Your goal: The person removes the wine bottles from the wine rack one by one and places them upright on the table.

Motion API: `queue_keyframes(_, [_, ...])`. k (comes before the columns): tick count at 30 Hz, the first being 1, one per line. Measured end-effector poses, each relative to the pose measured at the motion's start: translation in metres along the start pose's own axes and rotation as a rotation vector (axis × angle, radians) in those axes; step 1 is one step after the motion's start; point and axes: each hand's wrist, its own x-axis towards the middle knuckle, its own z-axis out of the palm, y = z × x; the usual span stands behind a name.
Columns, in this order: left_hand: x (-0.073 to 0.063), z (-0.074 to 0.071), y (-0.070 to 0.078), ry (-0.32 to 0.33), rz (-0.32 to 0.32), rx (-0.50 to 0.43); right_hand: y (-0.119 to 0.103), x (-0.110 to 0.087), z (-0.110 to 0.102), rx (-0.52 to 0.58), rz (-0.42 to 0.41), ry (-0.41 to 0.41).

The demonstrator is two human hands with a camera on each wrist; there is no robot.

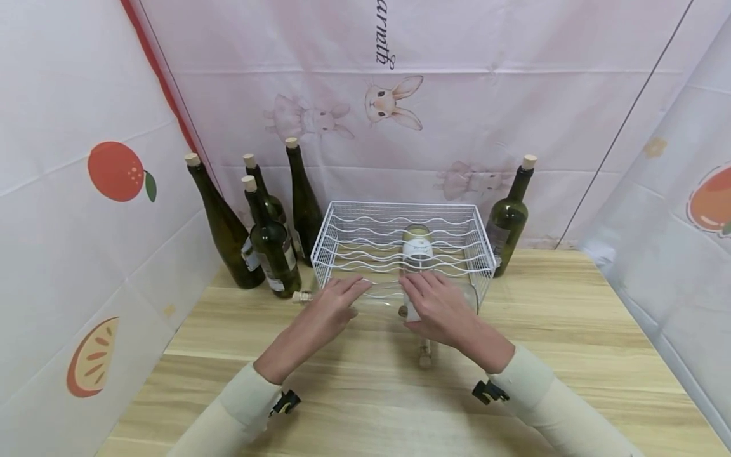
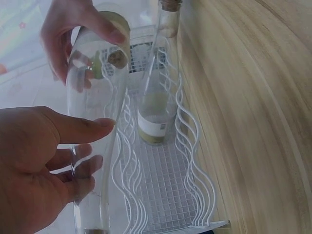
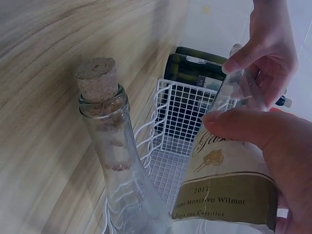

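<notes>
A clear glass wine bottle point(image 1: 381, 293) lies sideways above the front of a white wire rack point(image 1: 325, 241), its corked neck to the left. My left hand point(image 1: 334, 298) grips it toward the neck, with the thumb on the near side in the left wrist view. My right hand point(image 1: 440, 304) holds the label end; the cream and olive label point(image 3: 224, 195) shows under the thumb in the right wrist view. A second clear bottle point(image 2: 156, 117) rests in the rack, its corked neck pointing toward me. Part of it is hidden behind my right hand in the head view.
Several dark green corked bottles point(image 1: 274, 260) stand left of the rack. One more green bottle point(image 1: 507, 219) stands upright close to its right side. The wooden table point(image 1: 571, 355) meets printed cloth walls point(image 1: 548, 114) at the back and sides.
</notes>
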Motion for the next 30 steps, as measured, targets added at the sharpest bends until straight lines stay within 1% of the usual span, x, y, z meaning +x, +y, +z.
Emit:
queue_keyframes(4, [0.0,-0.001,0.0,-0.004,0.021,0.014,0.001,-0.001,-0.002,-0.001,0.0,-0.009])
queue_keyframes(8, [0.001,-0.002,-0.001,-0.006,0.05,0.02,0.003,-0.002,-0.002,0.002,-0.002,0.002])
queue_keyframes(13, [0.001,-0.002,-0.001,0.029,0.088,0.024,0.004,-0.002,-0.004,0.02,0.009,-0.002])
queue_keyframes(16, [0.001,-0.002,0.0,0.069,0.091,0.04,0.006,-0.002,-0.006,0.034,0.021,-0.004])
queue_keyframes(18, [0.002,-0.002,0.001,0.104,0.09,0.054,0.008,-0.002,-0.008,0.044,0.026,0.005])
queue_keyframes(20, [0.003,-0.003,0.003,0.144,0.096,0.048,0.01,-0.003,-0.01,0.048,0.028,0.019])
queue_keyframes(25, [0.004,-0.004,0.006,0.239,0.147,0.016,0.015,-0.006,-0.014,0.055,0.037,0.049])
queue_keyframes(30, [0.005,-0.005,0.009,0.303,0.18,0.016,0.019,-0.009,-0.018,0.073,0.071,0.047])
